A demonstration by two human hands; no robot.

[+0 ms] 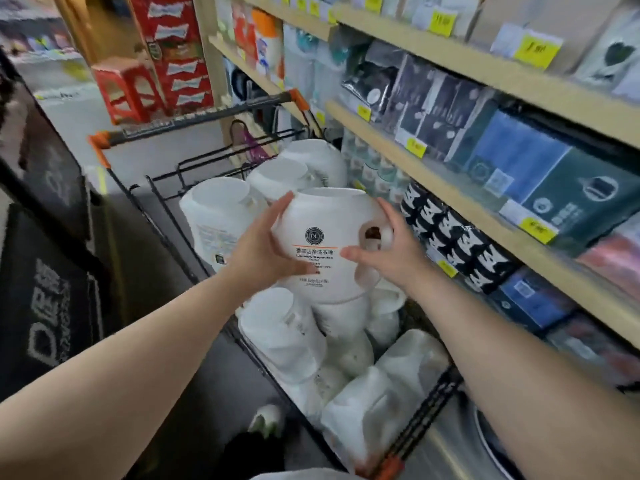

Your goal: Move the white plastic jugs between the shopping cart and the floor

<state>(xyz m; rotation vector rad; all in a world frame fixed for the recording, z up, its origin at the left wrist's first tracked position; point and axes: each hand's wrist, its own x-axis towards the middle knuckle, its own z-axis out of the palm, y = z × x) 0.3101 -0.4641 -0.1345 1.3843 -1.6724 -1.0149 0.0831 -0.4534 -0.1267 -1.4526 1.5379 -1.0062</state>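
Toward the upper left of the frame, a red stool [126,91] stands beyond the shopping cart [194,123] handle. At centre, the left hand [263,244] and the right hand [388,251] clasp a white jug [325,233] from either side, holding it above the cart. Below it, other white jugs [284,334] lie piled in the cart basket, and stocked shelves [485,72] fill the right side.

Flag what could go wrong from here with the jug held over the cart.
1. The held jug is clasped by its smooth sides between the left hand and right hand; it could slip onto the pile below.
2. The piled jugs lean on each other in the cart; disturbing one may topple others.
3. The shelf edge is close on the right; a swing might knock stock.
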